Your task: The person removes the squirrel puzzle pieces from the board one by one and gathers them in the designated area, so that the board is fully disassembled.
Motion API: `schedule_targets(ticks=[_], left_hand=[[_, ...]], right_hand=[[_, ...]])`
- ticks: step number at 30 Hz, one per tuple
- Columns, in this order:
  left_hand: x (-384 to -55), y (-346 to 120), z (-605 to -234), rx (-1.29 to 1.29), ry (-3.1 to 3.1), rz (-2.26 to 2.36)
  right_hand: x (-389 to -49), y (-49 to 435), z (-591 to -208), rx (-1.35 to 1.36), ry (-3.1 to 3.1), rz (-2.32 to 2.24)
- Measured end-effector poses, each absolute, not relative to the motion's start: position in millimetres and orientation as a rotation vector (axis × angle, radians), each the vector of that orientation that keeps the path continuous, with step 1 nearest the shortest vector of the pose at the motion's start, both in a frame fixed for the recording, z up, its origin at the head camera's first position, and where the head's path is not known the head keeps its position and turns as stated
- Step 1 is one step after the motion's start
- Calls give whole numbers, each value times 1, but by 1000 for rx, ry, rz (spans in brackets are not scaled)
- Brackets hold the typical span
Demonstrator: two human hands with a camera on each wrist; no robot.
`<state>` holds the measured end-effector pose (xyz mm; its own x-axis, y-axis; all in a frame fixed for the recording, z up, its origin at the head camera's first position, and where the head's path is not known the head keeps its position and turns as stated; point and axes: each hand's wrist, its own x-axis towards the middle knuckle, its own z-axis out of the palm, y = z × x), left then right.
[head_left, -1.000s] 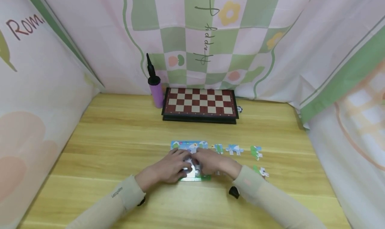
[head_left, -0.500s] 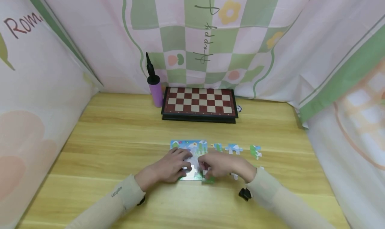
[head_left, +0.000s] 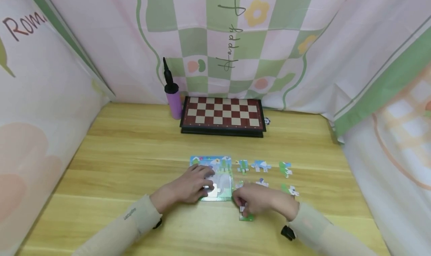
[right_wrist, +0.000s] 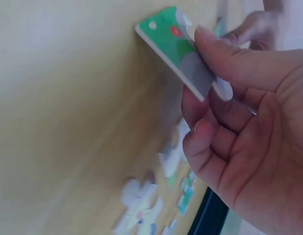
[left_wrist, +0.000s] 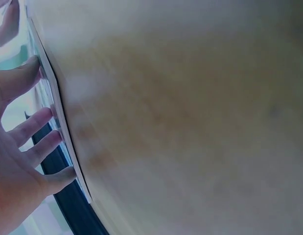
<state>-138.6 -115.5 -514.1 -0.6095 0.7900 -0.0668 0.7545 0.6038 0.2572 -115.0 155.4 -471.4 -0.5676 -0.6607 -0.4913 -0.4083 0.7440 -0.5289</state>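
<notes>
The left hand (head_left: 193,183) rests on a small jigsaw board (head_left: 226,181) with a blue top edge and a green bottom edge. In the left wrist view its spread fingertips touch the board near its edge. Just right of the board, the right hand (head_left: 254,198) pinches a jigsaw piece (right_wrist: 166,41) between thumb and fingers. That piece is green and grey with a red flower and a white dot, and it is tilted above the table in the right wrist view. The palm and fingers hide part of it in the head view.
Several loose jigsaw pieces (head_left: 260,165) lie right of the board, some partly behind the right hand. A folded chessboard (head_left: 222,116) stands at the back, with a purple hand pump (head_left: 174,104) upright on its left. Printed curtains (head_left: 232,43) enclose the wooden table (head_left: 134,144).
The right hand has moved from over the jigsaw board to the right and nearer the body, carrying the green piece off the board. The left hand has stayed in place.
</notes>
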Motion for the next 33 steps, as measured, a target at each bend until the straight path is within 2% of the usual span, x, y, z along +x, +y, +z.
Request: schedule_targets(ticks=[12, 25, 33], left_hand=[[-139, -115, -507, 1230, 2596, 309], [-141, -113, -505, 1238, 2581, 315], [-145, -112, -504, 1266, 2604, 352]], right_hand=[[-101, 158, -482, -951, 2442, -297], [-99, 157, -483, -943, 2451, -246], [-109, 137, -471, -1061, 2584, -307]])
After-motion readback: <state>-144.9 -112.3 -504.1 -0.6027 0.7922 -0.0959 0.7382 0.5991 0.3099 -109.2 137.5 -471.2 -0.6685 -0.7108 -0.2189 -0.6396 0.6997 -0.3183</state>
